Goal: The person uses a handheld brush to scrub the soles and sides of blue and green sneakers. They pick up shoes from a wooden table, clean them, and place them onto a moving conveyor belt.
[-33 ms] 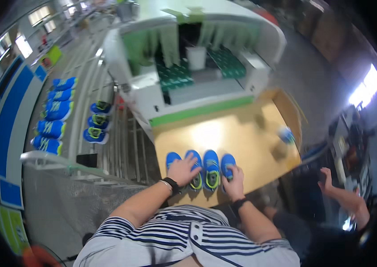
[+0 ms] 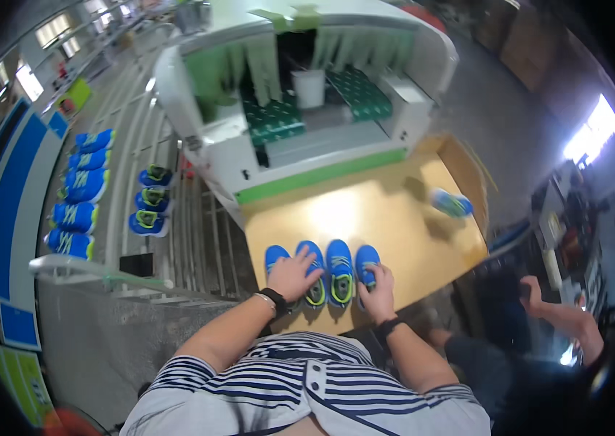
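Note:
A row of several blue sneakers with yellow-green linings stands on the tan table (image 2: pixel 365 207), toes pointing away from me. My left hand (image 2: pixel 293 277) lies over the leftmost sneaker (image 2: pixel 275 254) and the one beside it (image 2: pixel 314 291), its fingers and thumb apart. Between my hands stands another sneaker (image 2: pixel 340 265), untouched. At the right end, my right hand (image 2: pixel 378 292) is closed around the rear part of the last sneaker (image 2: pixel 367 257), hiding much of its opening. Farther right, a blurred blue sneaker (image 2: pixel 451 203) appears above the table, with a dark shadow under it.
A white machine (image 2: pixel 213 156) with green strip curtains and a white cup (image 2: pixel 309 89) borders the table's far side. Left, a metal-tube rack holds more blue sneakers (image 2: pixel 86 185). A brown board (image 2: pixel 467 163) edges the table. Another person's arm (image 2: pixel 565 320) reaches in at right.
The blurred sneaker at the right has moved leftward over the table and shows more fully. The whole view has shifted slightly. My hands keep their places on the sneakers.

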Demonstrator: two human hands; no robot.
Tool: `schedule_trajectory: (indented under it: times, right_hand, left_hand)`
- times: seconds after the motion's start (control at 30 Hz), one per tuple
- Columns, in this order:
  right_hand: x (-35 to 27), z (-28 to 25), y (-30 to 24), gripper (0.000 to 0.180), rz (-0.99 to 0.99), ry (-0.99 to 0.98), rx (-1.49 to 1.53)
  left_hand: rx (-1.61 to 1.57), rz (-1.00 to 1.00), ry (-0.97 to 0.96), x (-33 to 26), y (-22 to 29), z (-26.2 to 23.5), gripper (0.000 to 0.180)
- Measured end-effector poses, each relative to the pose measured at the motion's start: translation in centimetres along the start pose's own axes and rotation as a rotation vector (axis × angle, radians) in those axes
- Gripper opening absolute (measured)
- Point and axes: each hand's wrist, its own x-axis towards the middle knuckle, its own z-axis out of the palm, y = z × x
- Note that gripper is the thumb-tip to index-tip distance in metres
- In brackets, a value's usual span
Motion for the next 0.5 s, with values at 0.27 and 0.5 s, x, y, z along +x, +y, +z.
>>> schedule_trajectory:
  times: [0.27,0.5]
  right_hand:
    - [3.9,-1.5,2.6,0.029,0.135,-0.132,-0.029]
    - [22.4,-6.0,13.0,0.083,0.377,0.294,-0.221]
  left_hand:
    - [0.018,0.035,0.021,1.1,0.2,-0.1,0.055]
    - [0.045,0.052,0.063,1.7,0.1,0.1,0.053]
